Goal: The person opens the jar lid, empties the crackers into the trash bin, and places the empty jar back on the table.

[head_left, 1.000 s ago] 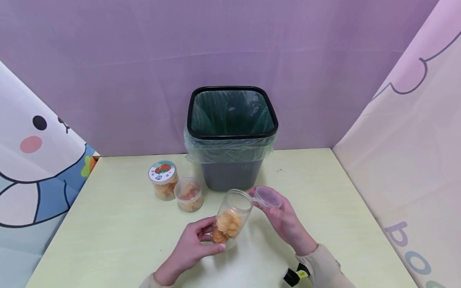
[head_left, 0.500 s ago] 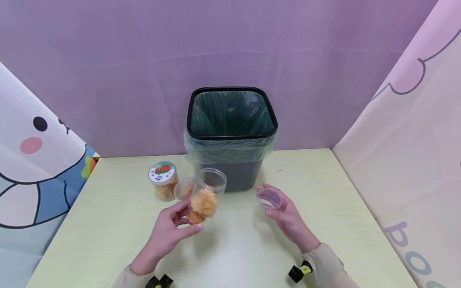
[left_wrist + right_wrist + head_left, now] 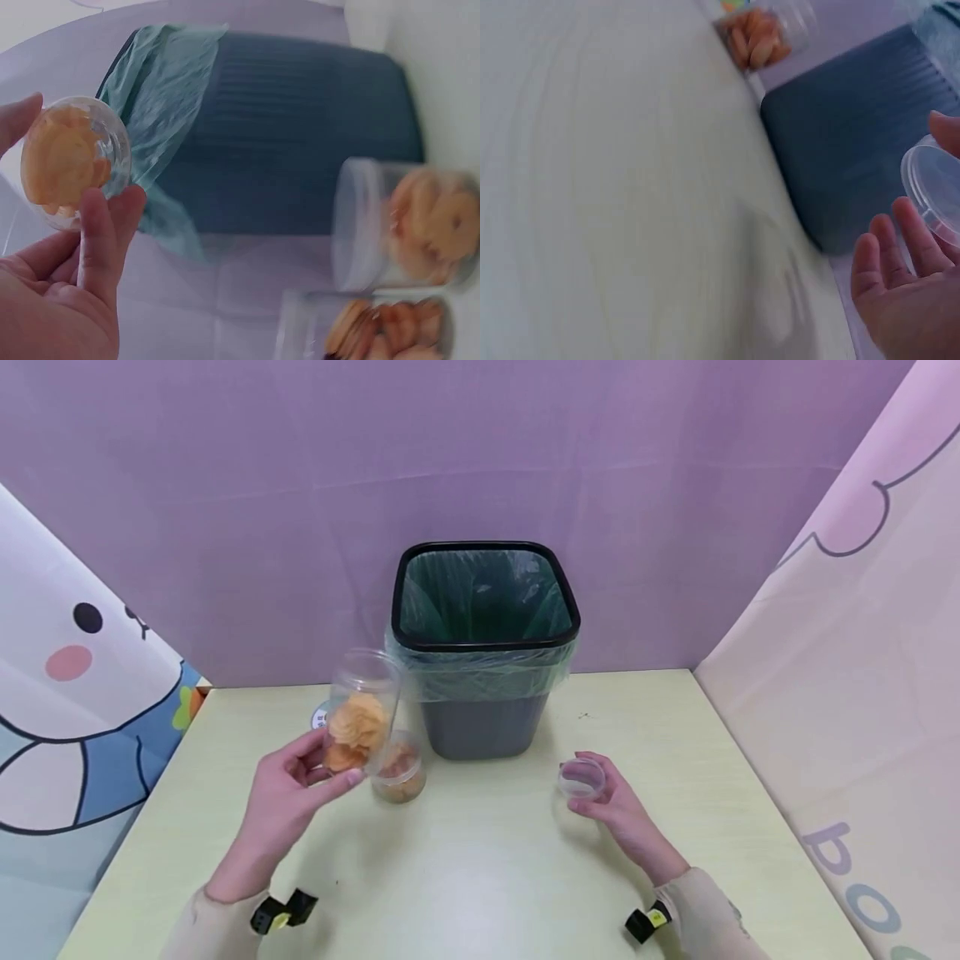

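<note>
My left hand [image 3: 288,789] grips an open clear jar [image 3: 357,710] of orange biscuits and holds it above the table, left of the bin. In the left wrist view the jar [image 3: 71,161] shows bottom-on between thumb and fingers. My right hand [image 3: 611,802] holds the jar's clear lid [image 3: 581,778] low over the table at the right; the right wrist view shows the lid [image 3: 934,187] at my fingertips. A dark bin [image 3: 483,647] lined with a green bag stands at the back centre.
Two more biscuit jars stand left of the bin: a lidless one [image 3: 399,770] and a labelled, lidded one [image 3: 321,718] mostly hidden behind the held jar. Purple and cartoon-printed screens wall the pale green table [image 3: 487,877] on three sides.
My left hand has carried the open jar up and to the left, away from the lid. My right hand with the lid has moved slightly right and lower.
</note>
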Available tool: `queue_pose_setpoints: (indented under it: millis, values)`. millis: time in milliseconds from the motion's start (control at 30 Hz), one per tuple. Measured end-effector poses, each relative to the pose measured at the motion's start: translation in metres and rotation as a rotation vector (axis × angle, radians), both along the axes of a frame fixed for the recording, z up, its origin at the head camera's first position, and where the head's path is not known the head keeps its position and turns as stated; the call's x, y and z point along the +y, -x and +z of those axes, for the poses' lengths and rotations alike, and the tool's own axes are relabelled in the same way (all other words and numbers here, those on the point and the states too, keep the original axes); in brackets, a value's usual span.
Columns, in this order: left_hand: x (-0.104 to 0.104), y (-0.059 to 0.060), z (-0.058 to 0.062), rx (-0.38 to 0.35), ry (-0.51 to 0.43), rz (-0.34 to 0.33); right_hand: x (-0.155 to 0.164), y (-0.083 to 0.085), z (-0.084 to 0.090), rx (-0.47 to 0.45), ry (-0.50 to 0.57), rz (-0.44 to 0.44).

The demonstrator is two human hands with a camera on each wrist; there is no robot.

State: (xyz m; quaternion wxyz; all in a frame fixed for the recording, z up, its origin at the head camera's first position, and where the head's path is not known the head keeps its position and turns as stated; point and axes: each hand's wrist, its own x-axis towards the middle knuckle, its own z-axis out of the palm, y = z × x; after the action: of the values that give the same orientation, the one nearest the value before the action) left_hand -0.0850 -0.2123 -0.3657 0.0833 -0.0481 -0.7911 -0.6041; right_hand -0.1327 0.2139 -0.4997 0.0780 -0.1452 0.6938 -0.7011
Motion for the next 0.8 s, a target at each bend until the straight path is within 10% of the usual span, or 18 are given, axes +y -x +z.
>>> queue_pose_setpoints:
  millis: [433, 800]
  values:
    - [-0.027, 0.034, 0.048, -0.029, 0.250, 0.121, 0.031, 0.011, -0.013, -0.102, -0.394, -0.192]
    - [-0.026, 0.060, 0.075, 0.055, 0.395, 0.118, 0.041, 0.016, -0.017, 0.006, -0.808, -0.330]
